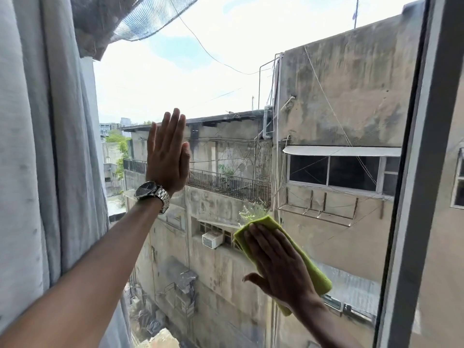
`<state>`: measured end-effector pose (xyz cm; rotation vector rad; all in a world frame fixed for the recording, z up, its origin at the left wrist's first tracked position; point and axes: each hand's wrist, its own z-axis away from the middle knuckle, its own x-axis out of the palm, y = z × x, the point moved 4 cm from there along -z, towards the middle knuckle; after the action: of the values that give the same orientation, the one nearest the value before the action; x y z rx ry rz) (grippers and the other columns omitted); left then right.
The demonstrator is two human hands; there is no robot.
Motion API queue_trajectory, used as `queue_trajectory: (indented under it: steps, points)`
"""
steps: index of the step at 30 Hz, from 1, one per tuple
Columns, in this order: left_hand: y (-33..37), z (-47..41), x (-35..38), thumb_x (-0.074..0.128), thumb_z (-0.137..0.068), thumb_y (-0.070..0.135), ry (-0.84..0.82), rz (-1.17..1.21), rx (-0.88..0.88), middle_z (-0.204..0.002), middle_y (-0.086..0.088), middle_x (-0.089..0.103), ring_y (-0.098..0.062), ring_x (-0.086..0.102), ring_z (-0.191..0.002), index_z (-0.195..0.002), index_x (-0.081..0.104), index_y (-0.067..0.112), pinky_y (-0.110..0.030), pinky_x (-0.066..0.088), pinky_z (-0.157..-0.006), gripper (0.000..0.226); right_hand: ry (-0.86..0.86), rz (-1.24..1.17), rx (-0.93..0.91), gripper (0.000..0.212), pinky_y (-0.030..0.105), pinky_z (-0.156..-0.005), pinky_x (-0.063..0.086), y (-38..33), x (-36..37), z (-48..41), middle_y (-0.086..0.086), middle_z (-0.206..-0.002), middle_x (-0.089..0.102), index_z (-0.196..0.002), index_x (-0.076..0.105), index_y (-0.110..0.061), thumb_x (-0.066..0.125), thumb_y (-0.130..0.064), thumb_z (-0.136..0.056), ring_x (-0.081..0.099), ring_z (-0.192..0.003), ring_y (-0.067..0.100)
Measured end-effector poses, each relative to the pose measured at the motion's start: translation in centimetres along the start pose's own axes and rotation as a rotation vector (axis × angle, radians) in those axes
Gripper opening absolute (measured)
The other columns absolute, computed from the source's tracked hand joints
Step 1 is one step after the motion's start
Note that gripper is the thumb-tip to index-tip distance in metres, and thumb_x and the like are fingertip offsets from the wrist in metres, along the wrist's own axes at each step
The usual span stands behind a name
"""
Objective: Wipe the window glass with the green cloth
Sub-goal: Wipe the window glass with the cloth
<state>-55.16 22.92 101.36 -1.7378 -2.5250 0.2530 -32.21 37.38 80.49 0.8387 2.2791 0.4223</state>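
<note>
The green cloth (305, 257) lies folded flat against the window glass (226, 84), in the lower right part of the pane. The right hand (278, 264) presses on it with the palm and fingers spread out flat, not gripping; the cloth shows above the fingertips and along the hand's right edge down to the wrist. Up and to the left, well apart from the cloth, the left hand (168, 156) rests open against the glass, fingers straight, close together and pointing up, holding nothing. A metal wristwatch (152, 194) sits on the left wrist. A pale grey curtain (37, 146) hangs along the left side of the window, and a dark frame (414, 197) bounds the pane on the right. Beyond the glass stand weathered concrete buildings (339, 109) under a bright sky.
</note>
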Motion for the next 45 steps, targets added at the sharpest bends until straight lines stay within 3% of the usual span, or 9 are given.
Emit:
queue_trajectory:
  steps: [4,9,17,20,25,29,33,41,45]
  points:
    - [0.0,0.1,0.1,0.026,-0.106,0.026,0.017,0.005,-0.006,-0.169,-0.017,0.028,-0.028,0.021,-0.160,-0.159,0.029,0.004,-0.058,0.018,-0.130,0.058,0.119,-0.063,0.191,0.084,0.046,-0.129,0.017,5.5,-2.6,-1.8,0.009,-0.167,0.022,-0.158,0.029,-0.011,0.026,-0.071,-0.099,0.026,-0.155,0.026]
    - [0.0,0.2,0.2,0.029,-0.105,0.025,0.018,0.004,-0.010,-0.169,-0.016,0.027,-0.028,0.021,-0.160,-0.160,0.027,0.005,-0.055,0.015,-0.131,0.058,0.217,-0.070,0.346,0.094,0.049,-0.130,0.011,10.3,-7.2,-9.9,0.018,-0.168,0.021,-0.160,0.024,-0.005,0.020,-0.074,-0.096,0.018,-0.157,0.032]
    - [0.0,0.3,0.3,0.028,-0.105,0.025,0.013,0.001,-0.017,-0.170,-0.015,0.026,-0.025,0.019,-0.161,-0.160,0.027,0.005,-0.055,0.015,-0.131,0.058,0.377,-0.167,0.483,0.103,0.051,-0.131,0.010,9.1,-10.9,-20.8,0.017,-0.169,0.019,-0.161,0.022,-0.008,0.016,-0.084,-0.091,0.014,-0.159,0.030]
    - [0.0,0.2,0.3,0.026,-0.106,0.027,0.008,-0.004,-0.014,-0.170,-0.015,0.025,-0.023,0.017,-0.161,-0.160,0.025,0.006,-0.054,0.014,-0.132,0.058,0.337,-0.140,0.393,0.106,0.053,-0.130,0.013,7.0,-10.3,-21.0,0.018,-0.169,0.020,-0.161,0.021,-0.006,0.017,-0.085,-0.091,0.015,-0.158,0.031]
    - [-0.2,0.1,0.5,0.023,-0.106,0.031,0.014,-0.027,0.004,-0.171,-0.014,0.024,-0.022,0.015,-0.162,-0.161,0.024,0.007,-0.051,0.011,-0.133,0.060,0.202,-0.021,0.009,0.116,0.050,-0.130,0.015,2.8,-6.0,-16.3,0.018,-0.170,0.017,-0.161,0.019,-0.004,0.025,-0.092,-0.085,0.013,-0.159,0.033]
    - [-0.2,0.0,0.3,0.022,-0.106,0.034,0.002,-0.031,0.004,-0.170,-0.015,0.026,-0.024,0.017,-0.161,-0.160,0.026,0.007,-0.053,0.013,-0.132,0.060,0.123,0.005,-0.177,0.113,0.049,-0.129,0.014,1.6,-2.6,-10.5,0.015,-0.170,0.018,-0.162,0.017,-0.007,0.028,-0.091,-0.087,0.011,-0.159,0.029]
    - [0.0,-0.1,0.2,0.022,-0.106,0.034,-0.022,-0.028,-0.007,-0.170,-0.015,0.026,-0.026,0.018,-0.161,-0.160,0.027,0.006,-0.054,0.014,-0.132,0.061,0.070,0.078,-0.327,0.108,0.045,-0.131,0.003,4.7,-1.8,-6.2,0.013,-0.170,0.016,-0.163,0.014,-0.010,0.027,-0.088,-0.090,0.011,-0.159,0.028]
    - [0.2,-0.1,0.1,0.029,-0.103,0.028,-0.013,-0.015,-0.025,-0.170,-0.016,0.026,-0.028,0.020,-0.160,-0.160,0.027,0.006,-0.058,0.016,-0.130,0.061,0.217,0.099,-0.128,0.104,0.050,-0.130,0.017,15.9,-6.2,-6.5,0.016,-0.165,0.032,-0.161,0.026,-0.010,0.041,-0.084,-0.090,0.027,-0.155,0.031]
    - [0.3,0.0,0.2,0.029,-0.104,0.027,-0.010,-0.013,-0.023,-0.170,-0.016,0.025,-0.027,0.018,-0.161,-0.160,0.025,0.006,-0.058,0.016,-0.130,0.060,0.304,0.073,0.077,0.100,0.051,-0.130,0.018,17.2,-8.8,-11.2,0.017,-0.165,0.031,-0.159,0.029,-0.010,0.031,-0.084,-0.092,0.028,-0.154,0.034]
